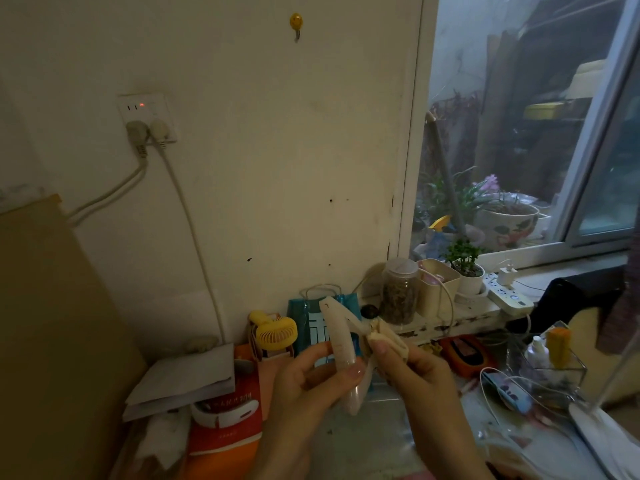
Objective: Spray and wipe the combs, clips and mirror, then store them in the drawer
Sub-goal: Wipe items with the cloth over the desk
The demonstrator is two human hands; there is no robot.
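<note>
Left hand (304, 382) gripped a pale, curved hair clip (341, 344), fingers (355, 370) curled round its lower half, thumb on the near side. The clip stood roughly upright, held in the air above the worktop (367, 441), its upper tip in front of a blue paper bag (311, 323).

Right hand (412, 372) pinched a folded beige cloth (389, 341) between thumb and curled fingers; the cloth touched the clip near its hinge. Whether the clip stood open or closed could not be told.

At the worktop's back edge, against the wall: a yellow handheld fan (275, 332), just left of the blue bag. At the left edge: a grey folded booklet (183, 381) lying over an orange box (225, 417). On the window ledge behind the hands: a clear jar (398, 292) with brown contents, a cream container (438, 287), a small potted plant (465, 268) and a white power strip (509, 294), left to right. A small white bottle (536, 351) stood near the worktop's right edge.
</note>
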